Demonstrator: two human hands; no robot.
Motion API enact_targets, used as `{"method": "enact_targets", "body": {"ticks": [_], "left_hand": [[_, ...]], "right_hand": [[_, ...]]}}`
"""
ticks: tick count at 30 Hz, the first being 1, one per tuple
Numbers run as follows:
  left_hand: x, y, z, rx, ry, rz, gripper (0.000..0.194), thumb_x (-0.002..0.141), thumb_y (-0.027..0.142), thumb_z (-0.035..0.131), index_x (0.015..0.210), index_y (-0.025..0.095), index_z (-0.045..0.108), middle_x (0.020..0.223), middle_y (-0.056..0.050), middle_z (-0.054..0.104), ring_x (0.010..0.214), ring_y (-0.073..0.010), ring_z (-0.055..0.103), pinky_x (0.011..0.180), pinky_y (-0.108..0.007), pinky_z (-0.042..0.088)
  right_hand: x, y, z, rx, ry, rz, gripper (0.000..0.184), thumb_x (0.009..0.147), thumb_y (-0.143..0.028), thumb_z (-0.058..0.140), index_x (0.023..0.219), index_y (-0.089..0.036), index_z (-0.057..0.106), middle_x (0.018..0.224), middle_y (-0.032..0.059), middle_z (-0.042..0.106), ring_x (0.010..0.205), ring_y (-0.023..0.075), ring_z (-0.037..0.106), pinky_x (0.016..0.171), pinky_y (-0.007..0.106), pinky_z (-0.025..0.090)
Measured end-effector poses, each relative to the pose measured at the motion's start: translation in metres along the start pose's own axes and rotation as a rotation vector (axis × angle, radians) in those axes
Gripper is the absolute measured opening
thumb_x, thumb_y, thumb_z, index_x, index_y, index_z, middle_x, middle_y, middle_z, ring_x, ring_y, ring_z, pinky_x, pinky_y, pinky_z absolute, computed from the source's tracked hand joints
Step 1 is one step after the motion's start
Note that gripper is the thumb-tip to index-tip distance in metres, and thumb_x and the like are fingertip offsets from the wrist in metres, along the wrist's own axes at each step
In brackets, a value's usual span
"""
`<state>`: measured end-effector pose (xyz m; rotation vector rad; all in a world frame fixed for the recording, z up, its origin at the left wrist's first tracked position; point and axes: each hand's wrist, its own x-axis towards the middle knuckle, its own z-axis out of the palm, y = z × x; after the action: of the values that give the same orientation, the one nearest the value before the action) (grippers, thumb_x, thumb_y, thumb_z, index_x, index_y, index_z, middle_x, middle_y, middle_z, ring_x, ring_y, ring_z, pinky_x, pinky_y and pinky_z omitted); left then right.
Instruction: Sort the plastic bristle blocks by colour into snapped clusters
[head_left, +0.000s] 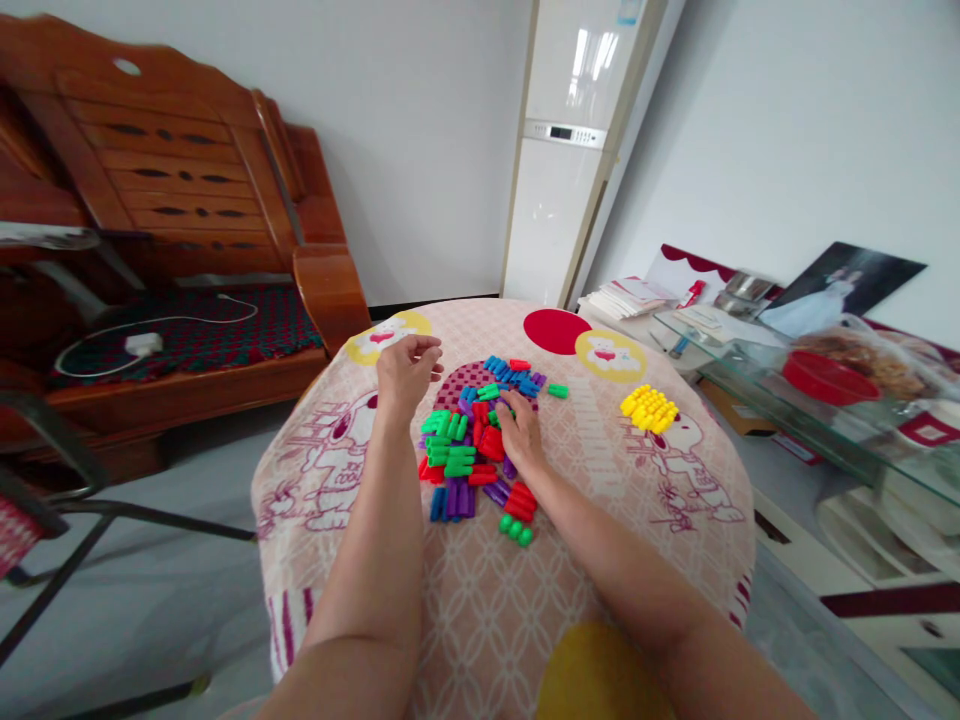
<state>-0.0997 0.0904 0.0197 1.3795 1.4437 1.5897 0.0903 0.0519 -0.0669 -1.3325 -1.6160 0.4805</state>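
Note:
A heap of small plastic pegs [465, 450] in red, green, blue and purple lies in the middle of a table covered by a pink cartoon cloth [660, 500]. My right hand [519, 432] rests on the heap's right side, fingers curled down among the pegs; what it grips is hidden. My left hand [406, 371] hovers at the heap's upper left, fingers bent loosely, with nothing visible in it. A separate cluster of yellow pegs [649, 408] sits apart to the right. One green peg [557, 391] lies alone near the blue ones.
A wooden bench [165, 190] with a charger and cable stands to the left. A tall white air conditioner [562, 150] is behind the table. A glass stand [825, 400] with papers, a red bowl and a photo lies to the right. A metal chair frame [67, 500] is at the near left.

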Motion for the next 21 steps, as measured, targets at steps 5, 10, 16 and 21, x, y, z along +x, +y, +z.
{"method": "enact_targets", "body": {"ticks": [5,10,16,21], "left_hand": [[0.001,-0.004,-0.009,-0.005,0.043,-0.043,0.026,0.072,0.027,0.06,0.092,0.014,0.069,0.074,-0.002,0.066,0.056,-0.0108,0.064,0.05,-0.02,0.053],[0.0,-0.005,-0.013,0.0,0.059,-0.083,0.025,0.074,0.025,0.057,0.093,0.014,0.069,0.077,-0.003,0.068,0.058,-0.011,0.065,0.053,-0.02,0.054],[-0.001,-0.003,-0.009,0.005,0.04,-0.082,0.024,0.074,0.024,0.057,0.092,0.013,0.068,0.078,-0.004,0.068,0.058,-0.0115,0.065,0.052,-0.02,0.054],[-0.001,-0.004,-0.006,0.027,0.012,-0.058,0.025,0.073,0.026,0.059,0.092,0.013,0.069,0.075,-0.004,0.069,0.058,-0.0125,0.066,0.053,-0.022,0.055]], "right_hand": [[-0.003,-0.02,-0.041,0.116,-0.181,-0.157,0.048,0.098,-0.047,0.045,0.132,-0.018,0.062,0.137,0.0117,0.061,0.132,0.0233,0.053,0.114,0.041,0.038],[-0.06,-0.039,-0.097,-0.069,-0.473,-0.446,0.065,0.09,-0.057,0.057,0.147,-0.027,0.048,0.155,0.0102,0.043,0.145,0.0288,0.035,0.119,0.05,0.031],[-0.111,-0.04,-0.084,-0.364,-0.71,-0.75,0.074,0.084,-0.062,0.063,0.148,-0.029,0.046,0.157,0.0114,0.038,0.148,0.0344,0.026,0.118,0.059,0.026],[-0.078,-0.035,-0.043,-0.468,-0.655,-0.801,0.056,0.091,-0.05,0.061,0.143,-0.033,0.052,0.157,0.0092,0.038,0.146,0.033,0.029,0.117,0.059,0.028]]}}
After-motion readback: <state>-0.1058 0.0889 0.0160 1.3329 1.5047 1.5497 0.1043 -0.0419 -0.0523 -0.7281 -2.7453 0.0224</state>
